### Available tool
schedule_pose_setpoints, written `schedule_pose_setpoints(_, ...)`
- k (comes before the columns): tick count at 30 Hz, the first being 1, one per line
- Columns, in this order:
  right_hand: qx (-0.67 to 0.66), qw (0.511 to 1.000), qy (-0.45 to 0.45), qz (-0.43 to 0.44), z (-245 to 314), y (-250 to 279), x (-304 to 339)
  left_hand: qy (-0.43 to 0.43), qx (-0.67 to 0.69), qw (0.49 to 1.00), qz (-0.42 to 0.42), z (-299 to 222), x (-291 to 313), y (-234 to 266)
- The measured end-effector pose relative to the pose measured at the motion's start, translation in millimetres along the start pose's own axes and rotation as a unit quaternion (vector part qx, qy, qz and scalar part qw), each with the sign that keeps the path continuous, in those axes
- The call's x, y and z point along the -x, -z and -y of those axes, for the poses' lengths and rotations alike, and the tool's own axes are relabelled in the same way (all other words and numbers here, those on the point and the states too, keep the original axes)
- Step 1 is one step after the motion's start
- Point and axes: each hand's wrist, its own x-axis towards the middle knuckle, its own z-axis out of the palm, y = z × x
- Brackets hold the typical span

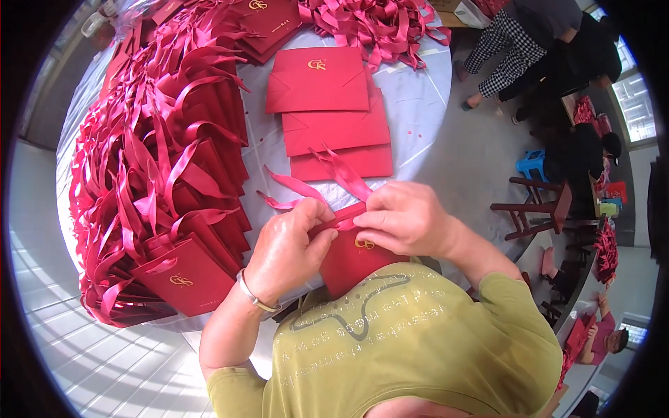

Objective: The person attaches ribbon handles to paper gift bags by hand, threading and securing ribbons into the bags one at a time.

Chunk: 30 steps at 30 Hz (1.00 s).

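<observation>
Both hands meet at the table's near edge — left hand (pixel 286 247) and right hand (pixel 401 219) pinch the ribbon (pixel 334 174) atop a red envelope (pixel 352 261) held against the chest. Beyond lie three flat envelopes (pixel 327 104); leftward, a ribboned heap (pixel 160 174) on the white table (pixel 418 104).

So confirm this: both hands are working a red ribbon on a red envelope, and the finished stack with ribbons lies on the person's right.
Wrong side. The head view shows the finished stack on the person's left. Left hand and right hand do work the red ribbon on the red envelope.
</observation>
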Motion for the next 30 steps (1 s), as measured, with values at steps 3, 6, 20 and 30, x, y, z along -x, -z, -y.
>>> schedule_pose_setpoints(3,-0.007,1.0,-0.002,-0.03,-1,-7,9,0.0,0.0,1.0,0.0,0,0,0)
schedule_pose_setpoints(6,-0.053,0.998,-0.015,-0.026,-4,-3,8,-0.012,-0.001,1.0,-0.009,0,0,0)
schedule_pose_setpoints(20,-0.093,0.936,-0.329,0.078,-14,19,-16,-0.024,-0.029,0.999,-0.013,-2,2,-1)
schedule_pose_setpoints(30,-0.08,0.907,-0.368,0.189,-24,21,-32,-0.036,-0.061,0.997,-0.015,-6,4,0)
